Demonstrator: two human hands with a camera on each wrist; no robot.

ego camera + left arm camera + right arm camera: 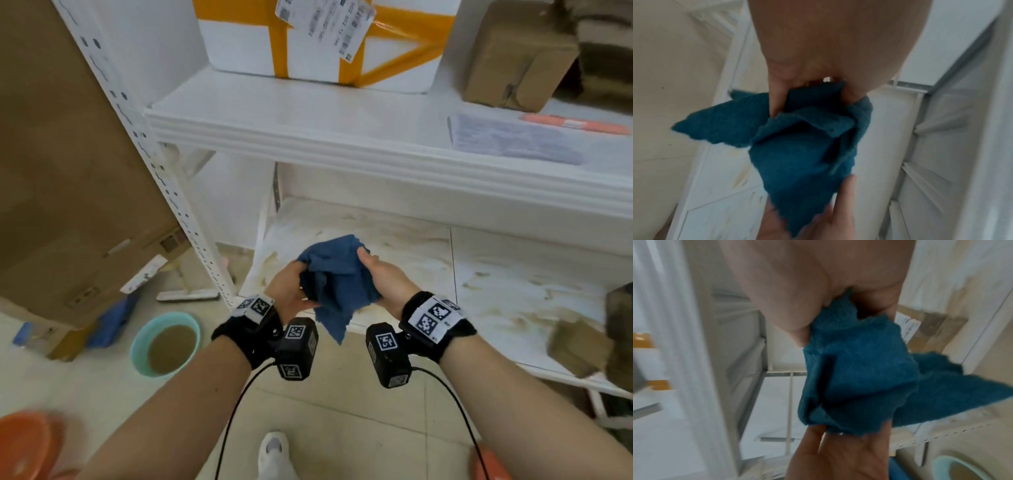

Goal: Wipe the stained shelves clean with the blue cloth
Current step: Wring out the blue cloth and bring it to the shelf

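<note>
- Crumpled blue terry cloth [337, 279]: held in mid-air between the two hands, in front of and above the lower shelf, touching no surface; one loose corner hangs down toward the floor.
- Left hand [291, 291]: fingers curled round the left side of the bundle; the left wrist view shows a finger [777, 100] pressed into a fold of the fabric.
- Right hand [383, 277]: thumb and fingers curled on the right side of the bundle, gripping it; in the right wrist view the cloth emerges from the closed grasp.
- Lower white metal shelf [513, 301]: carries brown smears and streaks across both visible panels, heaviest near the front left corner and on the right panel. Judged still to be wiped; no clean swath can be told apart from the rest.
- Upper white metal shelf [308, 120]: its bare front part looks white and unstained; it bears a white foam box with yellow tape [308, 37], a brown cardboard parcel [513, 58] and a printed paper sheet [507, 137].
- Teal plastic basin of brown murky water [166, 344]: stands on the tiled floor to the left of the shelf upright.
- Stage, as a judgement: the cloth is being bunched or refolded for wiping; most of the lower shelf remains to be cleaned, including around the small brown cardboard box [579, 346] resting on its right end.
</note>
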